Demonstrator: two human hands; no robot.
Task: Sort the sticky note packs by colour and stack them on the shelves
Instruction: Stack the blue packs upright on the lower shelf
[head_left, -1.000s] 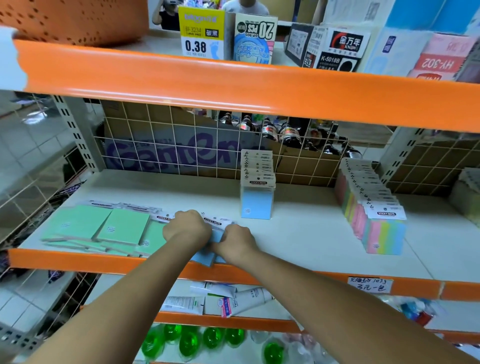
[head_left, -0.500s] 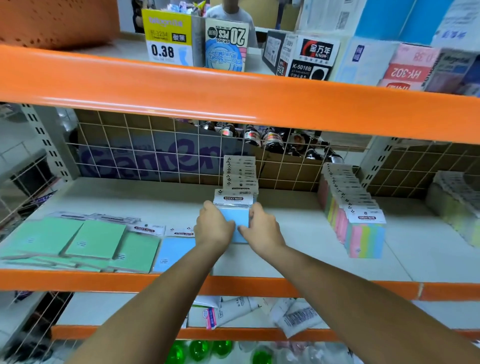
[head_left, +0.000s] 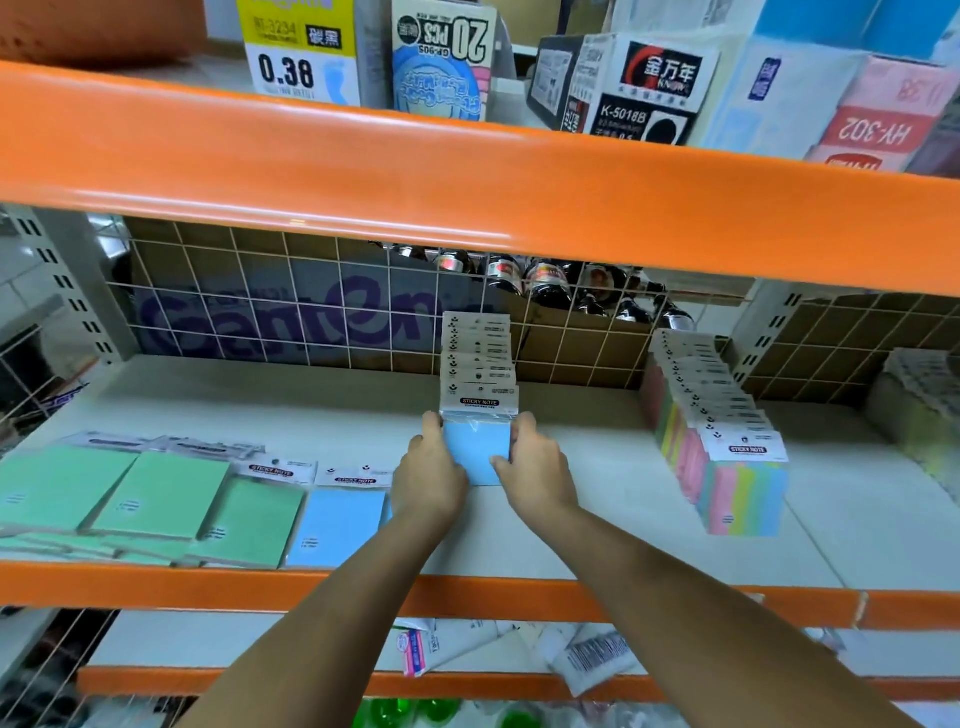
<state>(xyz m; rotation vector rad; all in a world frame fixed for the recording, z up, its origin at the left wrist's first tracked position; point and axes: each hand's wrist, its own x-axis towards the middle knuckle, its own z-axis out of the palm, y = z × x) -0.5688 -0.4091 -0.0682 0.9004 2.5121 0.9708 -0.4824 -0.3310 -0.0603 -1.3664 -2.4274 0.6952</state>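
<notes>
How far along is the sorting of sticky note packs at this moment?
Done: an upright blue row and a multicolour row stand on the shelf. In hand: left hand and right hand press a blue pack onto the blue row's front. Left: green packs and another blue pack lie flat.

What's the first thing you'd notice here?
Two hands, the left hand and right hand, hold a blue sticky note pack at the front of its row mid-shelf. Green packs lie flat at the left, and a rainbow row stands at the right.
</notes>
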